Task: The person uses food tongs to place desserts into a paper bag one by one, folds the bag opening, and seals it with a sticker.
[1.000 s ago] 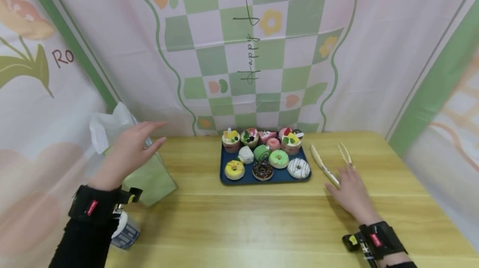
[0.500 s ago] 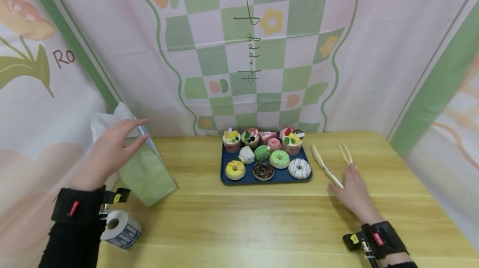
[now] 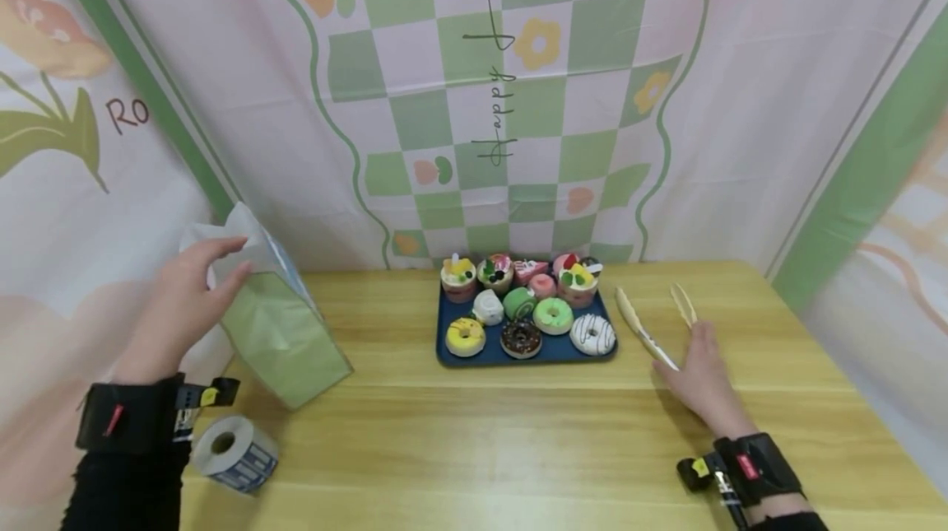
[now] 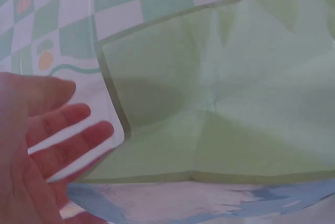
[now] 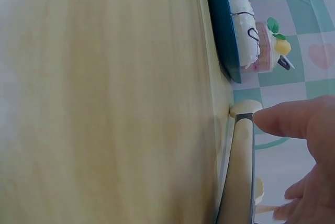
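Note:
In the head view my left hand (image 3: 178,300) is at the left, fingers loosely bent and holding nothing. Beside it stands a light green and white paper bag (image 3: 285,333); in the left wrist view the fingertips (image 4: 107,130) lie right by the bag's edge. My right hand (image 3: 704,379) is over the near part of a pair of serving tongs (image 3: 643,332), whose two arms spread apart on the table. The right wrist view has the thumb (image 5: 282,119) against one arm, other fingers curled by the second. The tongs' near end is hidden by the hand.
A dark blue tray (image 3: 489,358) at the table's back middle carries several donuts, such as a chocolate one (image 3: 522,338), plus cake cups and a green roll. A roll of blue-printed labels (image 3: 244,465) stands front left. Printed cloth (image 3: 607,103) hangs behind the table.
My left hand has moved left and slightly back from beyond the bag, uncovering the bag and the label roll. My right hand has shifted slightly right; the tongs stay in place.

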Tool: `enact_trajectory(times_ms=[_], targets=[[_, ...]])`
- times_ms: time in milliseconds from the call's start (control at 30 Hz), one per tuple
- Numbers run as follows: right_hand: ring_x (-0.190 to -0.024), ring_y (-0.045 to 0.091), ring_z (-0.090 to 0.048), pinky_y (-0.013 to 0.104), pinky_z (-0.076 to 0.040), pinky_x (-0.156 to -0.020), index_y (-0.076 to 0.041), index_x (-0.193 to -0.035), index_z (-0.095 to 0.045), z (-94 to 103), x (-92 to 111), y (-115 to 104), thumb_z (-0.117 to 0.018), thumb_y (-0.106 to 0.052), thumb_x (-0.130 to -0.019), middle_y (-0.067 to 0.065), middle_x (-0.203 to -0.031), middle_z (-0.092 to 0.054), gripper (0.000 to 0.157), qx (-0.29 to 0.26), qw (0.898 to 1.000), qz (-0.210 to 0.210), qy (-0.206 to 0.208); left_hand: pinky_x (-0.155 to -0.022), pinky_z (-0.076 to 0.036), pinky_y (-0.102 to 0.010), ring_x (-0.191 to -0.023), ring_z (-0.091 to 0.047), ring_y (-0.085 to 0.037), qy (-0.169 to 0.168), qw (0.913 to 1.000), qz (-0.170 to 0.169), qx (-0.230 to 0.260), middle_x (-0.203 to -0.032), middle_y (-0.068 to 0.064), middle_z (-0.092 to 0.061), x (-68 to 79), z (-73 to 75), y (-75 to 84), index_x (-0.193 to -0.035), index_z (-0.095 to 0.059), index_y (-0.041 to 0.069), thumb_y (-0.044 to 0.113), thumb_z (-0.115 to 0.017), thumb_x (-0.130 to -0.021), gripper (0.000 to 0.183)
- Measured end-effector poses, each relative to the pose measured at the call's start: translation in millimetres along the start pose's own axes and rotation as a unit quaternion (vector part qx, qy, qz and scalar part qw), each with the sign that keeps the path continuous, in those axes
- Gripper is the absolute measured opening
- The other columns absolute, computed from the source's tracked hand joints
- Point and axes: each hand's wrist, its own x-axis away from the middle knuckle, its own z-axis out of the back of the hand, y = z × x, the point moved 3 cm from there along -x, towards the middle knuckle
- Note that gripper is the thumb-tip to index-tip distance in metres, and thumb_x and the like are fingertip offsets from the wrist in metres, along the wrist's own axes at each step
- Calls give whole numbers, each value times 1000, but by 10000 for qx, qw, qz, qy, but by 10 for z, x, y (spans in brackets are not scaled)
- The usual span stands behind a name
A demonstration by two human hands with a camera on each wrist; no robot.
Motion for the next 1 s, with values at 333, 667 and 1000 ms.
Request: enact_trajectory(times_ms=[333,667,1000], targets=[[-114,65,-41,72,-40,-93,14,-145,-13,-42,-72,120,-79,-17,-76,50,-135,-32,100,-115,9984,-543,102,-99,-33,-68,-133,-38,-50,178,9975,640,-249,-147,-29,-41,40,7,-124,-144,-46,5,37,-41,-103,53],[-111,55,-37,66,-40,-89,15,-134,-27,-35,-105,145,-83,-26,-73,42,-128,-33,93,-136,9915,-1259,288,-108,-20,-74,-144,-13,-56,460,9894,1371,103,-160,-32,-7,102,-49,-229,-144,-42,-3,34,-36,-104,55],[-106,54,-33,62,-39,-85,21,-139,-23,-21,-117,141,-81,-42,-75,47,-126,-29,107,235,9883,-1505,69,-99,-34,-70,-134,-34,-54,9,9721,2239,692,-152,-32,-32,170,-103,-337,-151,-31,1,43,-20,-104,64]])
